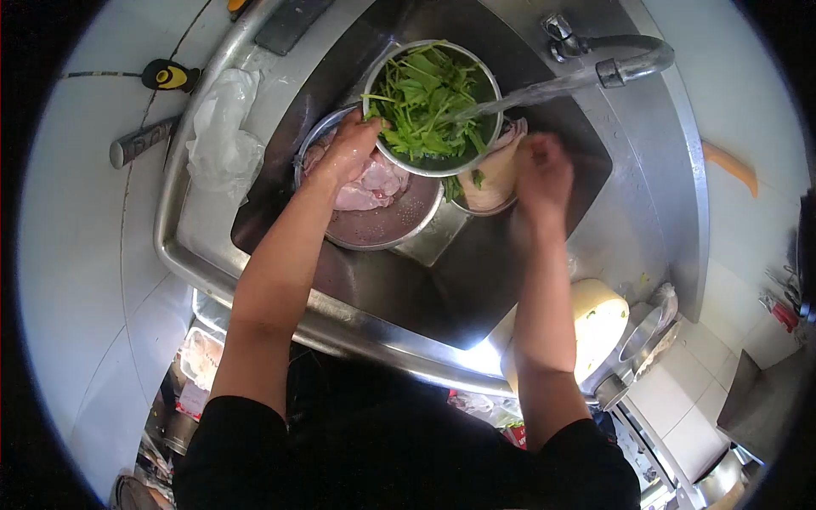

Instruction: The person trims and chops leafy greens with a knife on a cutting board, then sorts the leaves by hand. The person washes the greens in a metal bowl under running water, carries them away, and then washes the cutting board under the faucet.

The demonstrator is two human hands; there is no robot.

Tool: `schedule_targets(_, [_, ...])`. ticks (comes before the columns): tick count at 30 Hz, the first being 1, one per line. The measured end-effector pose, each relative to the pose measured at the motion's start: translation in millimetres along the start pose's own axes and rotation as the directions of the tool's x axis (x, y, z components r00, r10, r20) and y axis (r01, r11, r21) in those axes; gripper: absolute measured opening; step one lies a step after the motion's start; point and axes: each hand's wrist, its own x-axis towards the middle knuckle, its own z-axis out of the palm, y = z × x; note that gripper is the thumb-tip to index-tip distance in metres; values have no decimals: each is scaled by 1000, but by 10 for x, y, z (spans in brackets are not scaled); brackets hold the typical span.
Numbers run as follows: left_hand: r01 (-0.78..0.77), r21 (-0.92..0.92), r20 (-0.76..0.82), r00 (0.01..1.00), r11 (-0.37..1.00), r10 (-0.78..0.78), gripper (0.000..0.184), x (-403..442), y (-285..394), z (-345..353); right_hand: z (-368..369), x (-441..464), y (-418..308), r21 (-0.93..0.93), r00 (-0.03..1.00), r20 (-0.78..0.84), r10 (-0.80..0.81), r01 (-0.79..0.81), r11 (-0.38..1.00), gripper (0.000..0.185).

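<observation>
Leafy greens (429,98) lie in a round metal bowl (432,168) in the sink, with tap water pouring onto them. My left hand (348,146) grips the bowl's left rim, its fingertips by the leaves. Beneath that hand, pieces of raw meat (374,187) sit in a metal colander (382,231). My right hand (546,174) is raised at the right, smeared by motion, so its fingers are unclear. Just left of it, a pale piece of skin-on meat (493,180) rests in another container, partly hidden under the bowl, with a few leaves beside it.
The running tap (633,68) reaches in from the upper right of the steel sink (459,289). A crumpled clear plastic bag (225,132) lies on the left ledge. A large pale yellow round object (599,327) stands near my right forearm. An orange-handled tool (729,168) is at the far right.
</observation>
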Motion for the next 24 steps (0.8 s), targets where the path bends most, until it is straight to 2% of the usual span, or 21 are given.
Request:
schedule_targets(2, [28, -36, -64, 997, 999, -30, 17, 86, -22, -26, 340, -304, 400, -121, 991, 37, -125, 129, 984, 32])
schedule_targets(4, [-13, -13, -44, 999, 1000, 12, 17, 128, 3, -24, 786, -581, 577, -303, 986, 33, -163, 165, 939, 46])
schedule_targets(5, [-40, -27, -40, 998, 999, 39, 17, 144, 30, -22, 946, -649, 591, -300, 986, 30, -164, 165, 939, 46])
schedule_targets(7, [-60, -31, -34, 998, 998, 59, 18, 108, 90, -1, 1166, -778, 641, -221, 982, -164, -99, 61, 973, 54])
schedule_targets(8, [-64, -52, -67, 996, 997, 60, 18, 71, 135, 18, 1226, -792, 693, -215, 981, -170, -90, 52, 975, 54])
schedule_targets(10, [-61, -70, -93, 994, 996, 54, 19, 76, 125, 33, 1289, -797, 769, -149, 963, -263, -64, 25, 989, 42])
schedule_targets(11, [-74, -97, -80, 995, 992, 67, 19, 96, 109, 9, 1294, -824, 808, -150, 962, -265, -60, 20, 988, 42])
schedule_targets(13, [-98, -125, -40, 995, 987, 93, 22, 114, 80, -67, 1285, -873, 829, 141, 932, -356, 63, -13, 990, 40])
schedule_targets(14, [-97, -126, -37, 995, 987, 93, 22, 127, 61, -84, 1294, -902, 841, 139, 932, -358, 63, -13, 990, 40])
schedule_targets(16, [-96, -167, -59, 994, 981, 87, 22, 130, 15, -91, 1387, -1033, 984, 493, 863, -322, 388, -197, 848, 37])
schedule_targets(17, [-97, -168, -58, 994, 981, 88, 22, 118, 3, -73, 1455, -1115, 1051, 393, 835, -286, 471, -346, 852, 29])
schedule_targets(18, [-92, -197, -101, 992, 976, 73, 21, 66, 14, -25, 1475, -1097, 997, 393, 835, -287, 469, -344, 853, 29])
schedule_targets(20, [-90, -222, -148, 987, 971, 57, 20, 42, 6, -35, 1504, -1001, 785, 495, 719, -59, 693, -581, 645, 21])
schedule_targets(21, [-74, -217, -123, 991, 973, 48, 21, 59, -23, -60, 1554, -909, 706, 553, 670, -12, 743, -615, 563, 19])
schedule_targets(22, [-57, -212, -95, 995, 976, 38, 22, 61, -47, -71, 1631, -846, 740, 553, 667, -10, 745, -617, 560, 19])
schedule_targets(24, [-31, -219, -113, 994, 975, 7, 22, 48, -91, -71, 1739, -804, 856, 694, 633, 28, 774, -569, 440, 15])
